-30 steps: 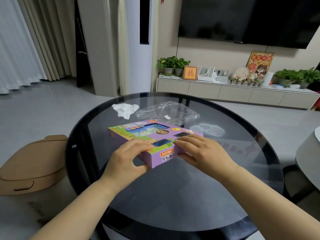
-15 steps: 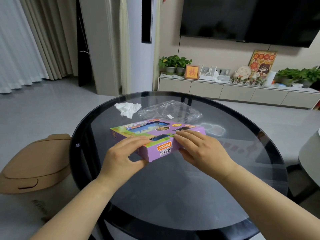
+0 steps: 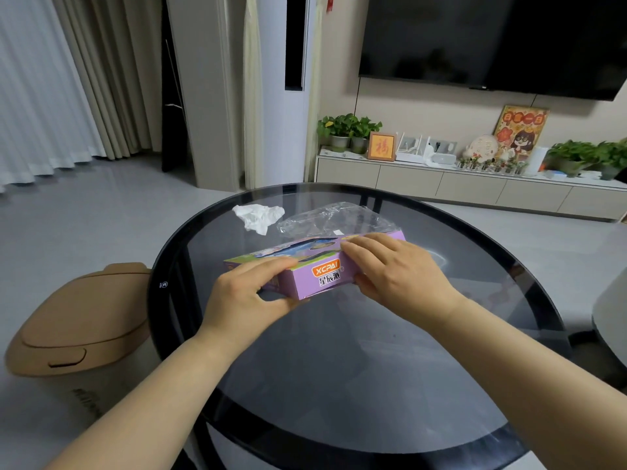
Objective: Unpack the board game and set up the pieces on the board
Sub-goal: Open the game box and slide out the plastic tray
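Dark-glass round table nearest. Over it, left hand and right hand clamping near end of purple cardboard game box, fingers flat across lid, thumbs hooked beneath, likely to raise that end and work lid loose. Not yet opened; far end seemingly down on glass. Beyond, crumpled clear plastic wrap and white tissue, cast aside. Against a second ago: near end tipped higher, front face turned more toward camera.

Two bare forearms reach forward, hands close together.
The left hand pinches the purple cardboard game box, fingers on top, thumb under its near edge; the right hand grips it likewise, fingers across the top.
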Demonstrator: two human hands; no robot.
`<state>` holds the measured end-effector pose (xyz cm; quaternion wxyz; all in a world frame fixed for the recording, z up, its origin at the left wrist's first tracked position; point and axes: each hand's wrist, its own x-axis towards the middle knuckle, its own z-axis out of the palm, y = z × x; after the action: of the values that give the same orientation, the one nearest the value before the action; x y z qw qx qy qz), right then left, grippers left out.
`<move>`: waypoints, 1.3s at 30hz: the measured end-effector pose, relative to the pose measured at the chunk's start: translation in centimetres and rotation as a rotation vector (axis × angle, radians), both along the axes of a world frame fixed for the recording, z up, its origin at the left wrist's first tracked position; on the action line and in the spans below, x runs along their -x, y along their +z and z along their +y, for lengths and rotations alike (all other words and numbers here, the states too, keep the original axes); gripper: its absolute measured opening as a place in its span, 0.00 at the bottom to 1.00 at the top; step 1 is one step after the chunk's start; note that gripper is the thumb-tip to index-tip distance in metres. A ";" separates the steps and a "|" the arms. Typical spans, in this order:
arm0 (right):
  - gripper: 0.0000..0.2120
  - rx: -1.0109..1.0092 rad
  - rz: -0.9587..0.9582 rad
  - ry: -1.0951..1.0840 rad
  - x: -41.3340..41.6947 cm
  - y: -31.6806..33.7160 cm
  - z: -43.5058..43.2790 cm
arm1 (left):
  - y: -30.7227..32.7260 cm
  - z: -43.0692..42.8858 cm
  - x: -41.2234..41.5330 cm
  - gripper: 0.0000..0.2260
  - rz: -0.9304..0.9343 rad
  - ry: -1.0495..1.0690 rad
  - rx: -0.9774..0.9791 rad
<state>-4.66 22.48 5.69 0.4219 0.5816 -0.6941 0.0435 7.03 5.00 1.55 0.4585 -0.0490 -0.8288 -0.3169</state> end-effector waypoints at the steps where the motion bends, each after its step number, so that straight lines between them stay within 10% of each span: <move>1: 0.14 0.000 0.015 0.000 -0.1 0.1 -0.1 | -0.1 -0.1 0.0 0.21 0.004 0.007 0.009; 22: 0.15 -0.117 -0.349 0.055 -1.3 -0.4 0.9 | -2.4 0.0 -1.7 0.26 -0.111 -0.036 0.192; 28: 0.14 -0.129 -0.375 0.051 -1.9 -1.8 0.6 | -2.4 0.3 -1.6 0.08 -0.010 -0.023 0.299; 39: 0.13 0.004 -0.453 -0.127 -2.0 -3.9 2.2 | -3.9 0.8 -2.2 0.14 -0.204 -0.002 -0.028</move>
<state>-2.69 24.67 1.83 0.2584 0.5112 -0.8063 0.1477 9.20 5.84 -2.37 0.3720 -0.0110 -0.8667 -0.3322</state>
